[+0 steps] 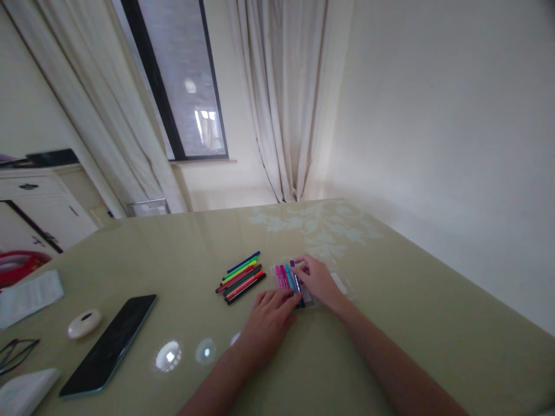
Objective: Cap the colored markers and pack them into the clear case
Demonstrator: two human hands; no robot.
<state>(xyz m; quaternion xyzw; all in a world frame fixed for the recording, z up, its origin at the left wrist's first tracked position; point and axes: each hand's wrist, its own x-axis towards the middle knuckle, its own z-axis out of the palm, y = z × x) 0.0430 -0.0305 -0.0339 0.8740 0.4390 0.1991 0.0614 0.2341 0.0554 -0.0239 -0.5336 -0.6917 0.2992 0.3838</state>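
Note:
A clear plastic marker case (344, 284) lies on the table, holding several felt-tip markers side by side: pink markers (281, 276), a light blue marker (289, 276) and a dark blue marker (296, 281). My right hand (318, 278) pinches the upper end of the dark blue marker between thumb and fingers. At the case's near left edge, my left hand (269, 320) is closed on the case, its fingertips over the markers' lower ends. To the left of the case, loose markers (241, 278) in blue, green, yellow, red and black lie slanted in a row.
On the left of the glossy table (191, 254) lie a black phone (110, 344), a white rounded object (84, 323), glasses (17, 352) and a folded white cloth or tissue (32, 296). A wall (455, 173) runs along the table's right side.

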